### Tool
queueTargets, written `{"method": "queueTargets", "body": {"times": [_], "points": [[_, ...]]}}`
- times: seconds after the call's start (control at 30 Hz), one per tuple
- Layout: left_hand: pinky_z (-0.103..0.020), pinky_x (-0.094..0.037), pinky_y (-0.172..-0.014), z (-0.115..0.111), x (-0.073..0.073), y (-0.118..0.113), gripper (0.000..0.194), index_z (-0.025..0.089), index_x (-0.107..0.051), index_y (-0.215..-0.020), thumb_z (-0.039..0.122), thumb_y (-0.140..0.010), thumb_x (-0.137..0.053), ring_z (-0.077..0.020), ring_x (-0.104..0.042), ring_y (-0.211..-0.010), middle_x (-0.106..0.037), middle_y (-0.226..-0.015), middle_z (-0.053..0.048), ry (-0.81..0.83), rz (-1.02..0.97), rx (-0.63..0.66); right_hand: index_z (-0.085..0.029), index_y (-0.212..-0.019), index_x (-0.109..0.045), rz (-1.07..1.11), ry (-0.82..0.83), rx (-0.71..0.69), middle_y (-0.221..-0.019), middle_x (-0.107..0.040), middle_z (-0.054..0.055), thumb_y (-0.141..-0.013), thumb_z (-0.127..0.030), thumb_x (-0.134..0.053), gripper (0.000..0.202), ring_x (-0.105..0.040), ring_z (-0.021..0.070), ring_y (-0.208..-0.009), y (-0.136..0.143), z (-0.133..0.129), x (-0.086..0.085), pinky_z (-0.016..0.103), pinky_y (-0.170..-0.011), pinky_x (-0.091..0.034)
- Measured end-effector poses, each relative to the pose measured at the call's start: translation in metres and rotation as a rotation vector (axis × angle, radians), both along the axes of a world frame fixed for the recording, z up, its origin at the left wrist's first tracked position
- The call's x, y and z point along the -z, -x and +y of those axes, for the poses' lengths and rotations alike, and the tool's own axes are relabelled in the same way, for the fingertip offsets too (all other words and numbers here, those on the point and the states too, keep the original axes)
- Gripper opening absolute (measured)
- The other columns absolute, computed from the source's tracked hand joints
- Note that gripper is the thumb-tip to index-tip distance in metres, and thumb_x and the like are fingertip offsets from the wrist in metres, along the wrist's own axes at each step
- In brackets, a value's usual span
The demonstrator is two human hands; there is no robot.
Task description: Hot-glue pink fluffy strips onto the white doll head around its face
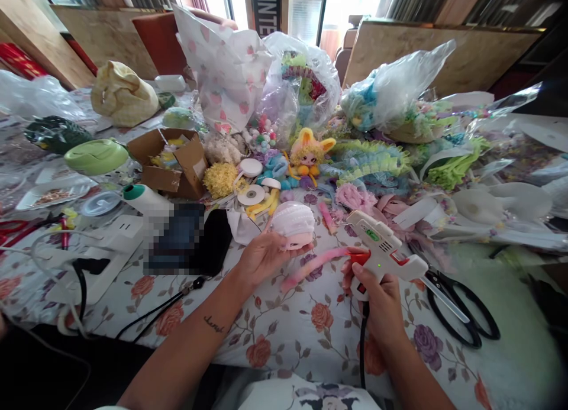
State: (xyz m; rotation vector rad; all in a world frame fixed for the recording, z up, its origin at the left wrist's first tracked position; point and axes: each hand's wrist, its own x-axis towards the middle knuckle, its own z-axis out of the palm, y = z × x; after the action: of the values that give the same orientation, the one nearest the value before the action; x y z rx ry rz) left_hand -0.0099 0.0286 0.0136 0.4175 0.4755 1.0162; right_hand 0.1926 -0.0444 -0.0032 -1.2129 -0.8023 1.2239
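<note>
My left hand (261, 256) is closed around a small doll head (298, 239) with a white ribbed cap (293, 218), above the table. In my right hand (380, 297) is a white glue gun (373, 238) with a red trigger, its nozzle pointing left toward the doll head but apart from it. The gun's black cord (363, 339) hangs toward the table's front edge. A fuzzy pink-and-orange strip (315, 264) extends between my hands, its right end by the trigger; whether my right fingers touch it I cannot tell. Black-handled scissors (461, 306) lie right of my right hand.
A finished-looking doll with yellow ears (307, 155) sits among ribbon rolls and plush trims at the back. Left are a cardboard box (173, 167), a thread cone (146, 200), a black pouch (215, 241) and a power strip (102, 262). Plastic bags (399, 90) crowd the far side.
</note>
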Motion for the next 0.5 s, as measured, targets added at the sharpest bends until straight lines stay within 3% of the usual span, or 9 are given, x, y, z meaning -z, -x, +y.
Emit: {"method": "queueTargets", "body": {"times": [0.17, 0.37, 0.5], "points": [[-0.054, -0.043, -0.102, 0.0064, -0.0073, 0.0043, 0.073, 0.018, -0.039, -0.139, -0.003, -0.069, -0.045, -0.029, -0.059, -0.114, -0.063, -0.12, -0.013, 0.016, 0.034, -0.061, -0.018, -0.09, -0.069, -0.023, 0.019, -0.006, -0.075, -0.066, 0.002, -0.082, -0.032, -0.065, 0.016, -0.054, 0.0123, -0.054, -0.001, 0.0002, 0.0016, 0.025, -0.046, -0.041], [-0.056, -0.046, -0.098, 0.0107, -0.0057, 0.0093, 0.077, 0.017, -0.042, -0.137, -0.006, -0.064, -0.043, -0.0294, -0.061, -0.11, -0.064, -0.12, -0.013, -0.003, 0.072, -0.161, -0.018, -0.094, -0.069, -0.061, 0.014, -0.108, -0.062, -0.061, 0.0, -0.084, -0.033, -0.064, 0.018, -0.05, 0.0122, -0.052, -0.0013, -0.0007, 0.0032, 0.025, -0.048, -0.041], [-0.057, -0.044, -0.099, 0.0089, -0.003, 0.0095, 0.065, 0.016, -0.044, -0.137, 0.005, -0.073, -0.051, -0.0317, -0.06, -0.111, -0.064, -0.12, -0.015, -0.036, 0.049, -0.16, -0.018, -0.085, -0.07, -0.112, 0.007, -0.174, -0.06, -0.06, 0.0, -0.083, -0.034, -0.064, 0.018, -0.051, 0.012, -0.051, 0.0001, -0.0011, 0.0038, 0.025, -0.049, -0.041]]}}
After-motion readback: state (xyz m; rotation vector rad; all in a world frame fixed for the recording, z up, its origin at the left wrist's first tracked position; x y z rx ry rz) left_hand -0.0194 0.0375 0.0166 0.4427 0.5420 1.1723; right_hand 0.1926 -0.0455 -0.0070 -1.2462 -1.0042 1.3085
